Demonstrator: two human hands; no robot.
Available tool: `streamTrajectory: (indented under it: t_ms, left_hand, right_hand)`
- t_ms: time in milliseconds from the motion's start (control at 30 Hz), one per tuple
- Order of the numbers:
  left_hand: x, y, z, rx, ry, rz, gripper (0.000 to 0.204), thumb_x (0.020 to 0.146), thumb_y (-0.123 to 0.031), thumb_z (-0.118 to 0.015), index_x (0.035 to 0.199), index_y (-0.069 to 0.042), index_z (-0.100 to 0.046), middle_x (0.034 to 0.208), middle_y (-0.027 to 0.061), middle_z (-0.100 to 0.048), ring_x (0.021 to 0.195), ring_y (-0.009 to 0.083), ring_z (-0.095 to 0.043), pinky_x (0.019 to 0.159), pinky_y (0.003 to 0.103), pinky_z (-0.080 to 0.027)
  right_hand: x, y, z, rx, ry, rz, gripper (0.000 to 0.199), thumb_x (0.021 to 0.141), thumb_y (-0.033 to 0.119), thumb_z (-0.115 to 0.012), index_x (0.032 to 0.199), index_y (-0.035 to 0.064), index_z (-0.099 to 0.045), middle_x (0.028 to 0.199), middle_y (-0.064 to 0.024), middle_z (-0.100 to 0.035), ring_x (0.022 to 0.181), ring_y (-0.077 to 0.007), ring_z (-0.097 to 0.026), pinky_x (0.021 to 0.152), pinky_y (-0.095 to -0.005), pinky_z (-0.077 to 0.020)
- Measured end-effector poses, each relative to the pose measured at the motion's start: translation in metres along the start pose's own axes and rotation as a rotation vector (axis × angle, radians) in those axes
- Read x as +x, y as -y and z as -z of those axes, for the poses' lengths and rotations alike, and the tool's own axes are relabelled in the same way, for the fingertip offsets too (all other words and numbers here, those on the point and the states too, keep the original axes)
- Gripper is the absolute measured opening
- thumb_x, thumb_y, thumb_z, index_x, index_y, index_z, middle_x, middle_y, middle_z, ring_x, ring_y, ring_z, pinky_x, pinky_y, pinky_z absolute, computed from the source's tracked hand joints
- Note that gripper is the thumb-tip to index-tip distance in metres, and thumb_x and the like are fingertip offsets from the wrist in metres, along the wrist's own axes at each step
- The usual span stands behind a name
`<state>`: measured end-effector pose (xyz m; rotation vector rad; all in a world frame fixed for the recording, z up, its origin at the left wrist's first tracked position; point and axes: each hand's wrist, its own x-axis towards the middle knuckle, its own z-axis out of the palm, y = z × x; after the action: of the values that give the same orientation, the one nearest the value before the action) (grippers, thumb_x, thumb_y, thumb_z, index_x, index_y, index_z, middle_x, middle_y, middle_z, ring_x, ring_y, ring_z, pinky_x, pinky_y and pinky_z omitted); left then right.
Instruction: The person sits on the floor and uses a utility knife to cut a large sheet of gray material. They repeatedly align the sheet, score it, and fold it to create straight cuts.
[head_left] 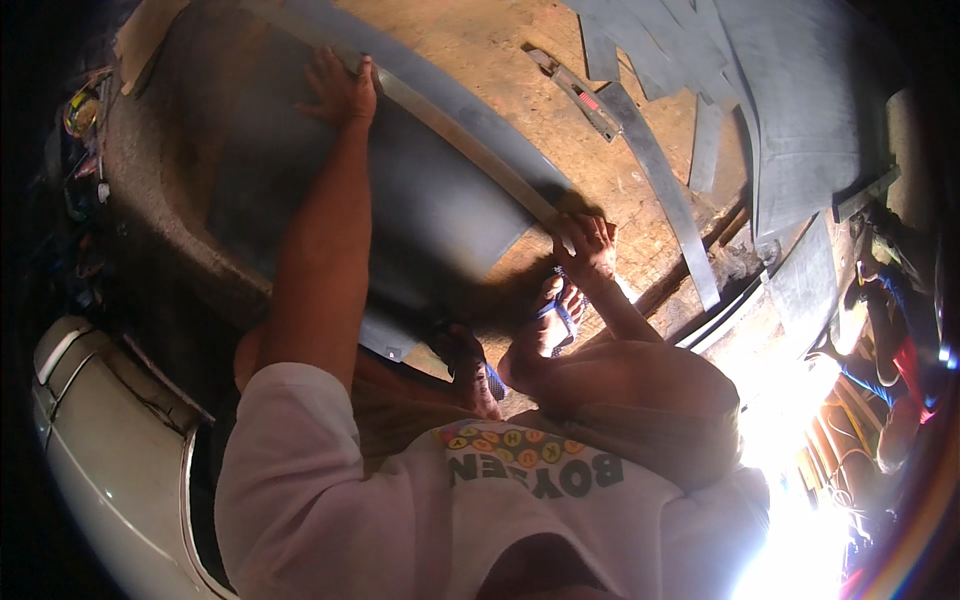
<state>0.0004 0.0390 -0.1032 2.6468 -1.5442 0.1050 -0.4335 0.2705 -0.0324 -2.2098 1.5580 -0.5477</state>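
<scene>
A large dark grey sheet [410,190] lies on the floor in front of me, with a long, straight metal strip [440,122] laid across it. Toward the far left, my left hand [343,92] presses flat on the sheet with its fingers spread, the thumb against the strip. My right hand [588,246] is at the strip's near end, close to my foot, its fingers curled down over it. Whether a small thing is also under those fingers is hidden.
A brown board [500,45] lies under the sheet. To the right are a long narrow tool [580,92] with a red mark, a grey strip [665,195] and more grey sheets [810,120]. My sandalled foot [560,315] is close by. A pale car panel [120,470] stands lower left; strong glare fills the lower right.
</scene>
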Motion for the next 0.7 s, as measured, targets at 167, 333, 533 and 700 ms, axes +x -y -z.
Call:
streamTrajectory:
  t_ms: [167,333,533,700]
  left_hand:
    - [-0.003,-0.002,0.009,-0.057,0.032,0.025,0.090,0.099,-0.076,-0.036,0.167,-0.020,-0.016,0.174,0.0002,-0.015,0.161,0.0254,-0.012,0.117,0.080,-0.010]
    - [-0.002,-0.006,0.017,-0.210,0.011,0.047,0.098,0.097,-0.080,-0.031,0.168,-0.015,-0.011,0.175,0.0062,-0.011,0.162,0.0271,-0.009,0.118,0.077,-0.007]
    - [0.005,0.014,0.033,-0.632,0.068,0.072,0.103,0.098,-0.078,-0.036,0.167,-0.008,-0.006,0.175,0.0144,-0.005,0.162,0.0306,-0.003,0.124,0.067,-0.003]
    - [-0.023,0.032,0.040,-0.751,-0.040,0.124,0.099,0.101,-0.072,-0.042,0.164,0.001,-0.020,0.171,0.0237,-0.016,0.161,0.0366,-0.010,0.129,0.053,0.002]
  right_hand:
    - [-0.002,-0.002,0.002,-0.002,0.046,0.010,0.047,0.082,0.021,-0.081,0.126,0.0119,-0.070,0.117,-0.0097,-0.067,0.105,-0.0305,-0.063,0.087,-0.0475,-0.0442]
    - [-0.004,-0.025,0.022,-0.032,-0.049,-0.055,0.054,0.083,0.030,-0.085,0.130,0.0097,-0.068,0.117,-0.0117,-0.068,0.108,-0.0319,-0.064,0.092,-0.0507,-0.0466]
    - [-0.004,-0.056,0.102,-0.229,-0.025,-0.100,0.045,0.087,0.028,-0.081,0.125,0.0076,-0.069,0.113,-0.0133,-0.068,0.106,-0.0310,-0.066,0.089,-0.0460,-0.0493]
    - [-0.015,-0.067,0.130,-0.305,0.012,-0.114,0.041,0.092,0.028,-0.077,0.126,0.0063,-0.069,0.116,-0.0152,-0.068,0.107,-0.0353,-0.065,0.091,-0.0494,-0.0497]
